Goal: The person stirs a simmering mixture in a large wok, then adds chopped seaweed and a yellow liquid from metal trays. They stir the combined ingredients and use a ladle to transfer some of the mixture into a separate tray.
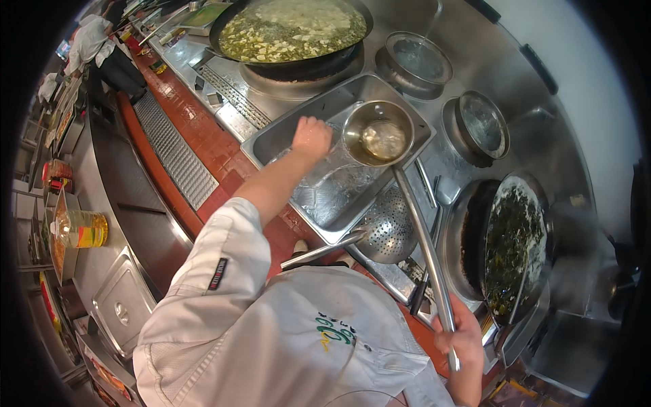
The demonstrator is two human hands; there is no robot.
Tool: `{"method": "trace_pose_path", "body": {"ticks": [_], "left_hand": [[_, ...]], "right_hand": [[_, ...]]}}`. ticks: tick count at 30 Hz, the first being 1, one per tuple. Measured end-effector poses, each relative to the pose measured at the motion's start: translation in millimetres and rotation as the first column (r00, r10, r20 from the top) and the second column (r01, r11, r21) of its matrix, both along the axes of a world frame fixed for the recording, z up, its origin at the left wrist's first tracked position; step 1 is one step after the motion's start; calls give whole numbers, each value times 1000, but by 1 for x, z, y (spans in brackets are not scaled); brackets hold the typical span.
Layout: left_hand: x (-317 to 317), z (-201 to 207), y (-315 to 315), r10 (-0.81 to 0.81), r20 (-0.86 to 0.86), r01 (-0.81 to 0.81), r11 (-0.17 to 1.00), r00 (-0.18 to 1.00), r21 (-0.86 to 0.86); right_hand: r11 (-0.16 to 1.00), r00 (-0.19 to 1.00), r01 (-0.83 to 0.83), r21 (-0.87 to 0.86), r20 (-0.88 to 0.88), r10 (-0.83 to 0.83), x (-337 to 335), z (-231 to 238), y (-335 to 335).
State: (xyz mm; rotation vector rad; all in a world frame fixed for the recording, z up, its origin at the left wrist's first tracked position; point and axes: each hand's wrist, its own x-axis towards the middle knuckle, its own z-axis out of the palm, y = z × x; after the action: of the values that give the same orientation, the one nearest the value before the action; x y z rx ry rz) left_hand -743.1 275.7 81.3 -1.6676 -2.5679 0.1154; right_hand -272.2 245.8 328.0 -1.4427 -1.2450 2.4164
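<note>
My right hand (464,332) is wrapped round the end of a long metal handle. It belongs to a big, deep ladle (349,129), whose bowl holds a little clear liquid and hangs over a rectangular steel pan (271,142). Above the left part of that pan, beside the ladle bowl, is my closed left hand (314,138). What its fingers hold, if anything, is hidden. Something clear and shiny, water or thin plastic, covers part of the pan's bottom. Below the pan's near edge lies a perforated strainer (386,227) with its handle pointing left.
A large wok (291,34) of pale pieces and greens stands at the far side. Another wok (515,251) with dark greens is on the right, near two round pots of water (419,61). An oil jug (85,228) stands on the left counter. Another person (102,51) bends at far left.
</note>
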Motion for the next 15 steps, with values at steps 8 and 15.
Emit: {"method": "trace_pose_path", "body": {"ticks": [8, 15], "left_hand": [[-56, 32, -46, 332, 179, -332, 943, 926, -30], [-51, 10, -16, -5, -312, -36, 992, 950, -124]], "right_hand": [[896, 979, -152, 417, -64, 195, -130, -89, 41], [260, 855, -505, 823, 519, 17, -170, -104, 58]]}}
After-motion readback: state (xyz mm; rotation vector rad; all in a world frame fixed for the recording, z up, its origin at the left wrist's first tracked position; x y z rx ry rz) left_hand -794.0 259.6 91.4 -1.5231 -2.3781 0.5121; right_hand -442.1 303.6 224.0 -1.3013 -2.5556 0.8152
